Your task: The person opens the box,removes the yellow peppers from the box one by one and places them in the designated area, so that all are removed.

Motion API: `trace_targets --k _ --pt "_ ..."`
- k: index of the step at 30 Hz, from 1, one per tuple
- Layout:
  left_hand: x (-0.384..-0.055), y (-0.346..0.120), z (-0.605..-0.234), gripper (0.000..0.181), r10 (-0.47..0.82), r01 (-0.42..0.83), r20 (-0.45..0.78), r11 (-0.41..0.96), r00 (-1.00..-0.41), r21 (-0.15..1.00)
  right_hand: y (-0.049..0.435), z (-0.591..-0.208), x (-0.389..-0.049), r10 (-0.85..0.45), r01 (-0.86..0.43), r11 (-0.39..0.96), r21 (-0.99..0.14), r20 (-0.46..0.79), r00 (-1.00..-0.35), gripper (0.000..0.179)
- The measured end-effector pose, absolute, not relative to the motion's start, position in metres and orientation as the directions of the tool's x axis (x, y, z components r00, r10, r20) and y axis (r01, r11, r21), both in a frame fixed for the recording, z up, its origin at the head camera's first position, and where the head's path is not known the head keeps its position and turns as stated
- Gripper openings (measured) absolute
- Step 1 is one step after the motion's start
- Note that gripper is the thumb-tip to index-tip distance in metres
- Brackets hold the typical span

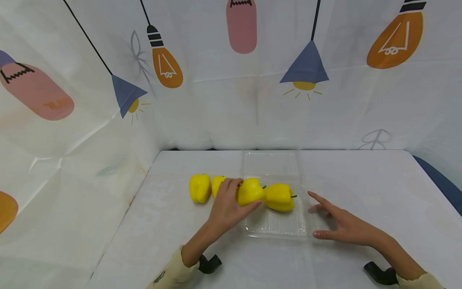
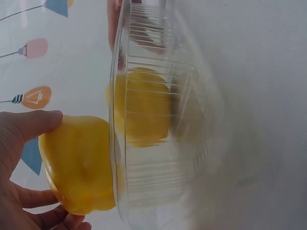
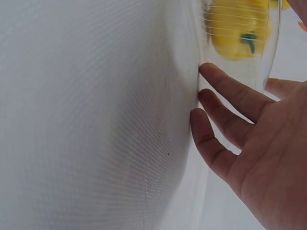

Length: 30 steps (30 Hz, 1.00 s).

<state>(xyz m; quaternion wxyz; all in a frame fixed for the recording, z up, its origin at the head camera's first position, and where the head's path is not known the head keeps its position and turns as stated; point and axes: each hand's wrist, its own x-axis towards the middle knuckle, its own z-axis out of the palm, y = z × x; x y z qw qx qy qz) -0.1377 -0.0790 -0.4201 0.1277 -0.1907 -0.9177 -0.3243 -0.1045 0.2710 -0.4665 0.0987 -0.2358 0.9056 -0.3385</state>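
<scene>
Yellow pepper (image 1: 250, 192), in the head view, is gripped by the left hand (image 1: 227, 204) at the clear container (image 1: 276, 228), in the left wrist view between thumb and fingers, while in the right wrist view the right hand (image 3: 264, 143) spreads empty fingers.

You are at a small screened-off work booth, though you cannot tell from this view whether it stands in a home, a lab or an office. A white sheet (image 1: 223, 112) hangs behind your table (image 1: 361, 172) and along its left side, creased like loose cloth or plastic. Its print of blue lamps (image 1: 304, 66), orange bulbs (image 1: 167, 66) and pink shapes (image 1: 242, 34) looks homely. Your table is plain white, with a dark blue strip (image 1: 438, 180) showing beyond its right edge.
</scene>
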Motion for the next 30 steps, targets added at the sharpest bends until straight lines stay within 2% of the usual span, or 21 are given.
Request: trace_targets --k 10,30 --pt "-0.133 -0.086 -0.417 0.070 0.185 0.337 0.303 0.732 -0.935 0.593 0.271 -0.466 -0.104 -0.489 -0.360 0.668 -0.651 -0.019 -0.872 0.102" --pt "-0.124 -0.111 -0.414 0.073 0.094 0.258 0.292 0.761 -0.952 0.595 0.272 -0.469 -0.105 -0.493 -0.352 0.662 -0.661 -0.031 -0.869 0.101"
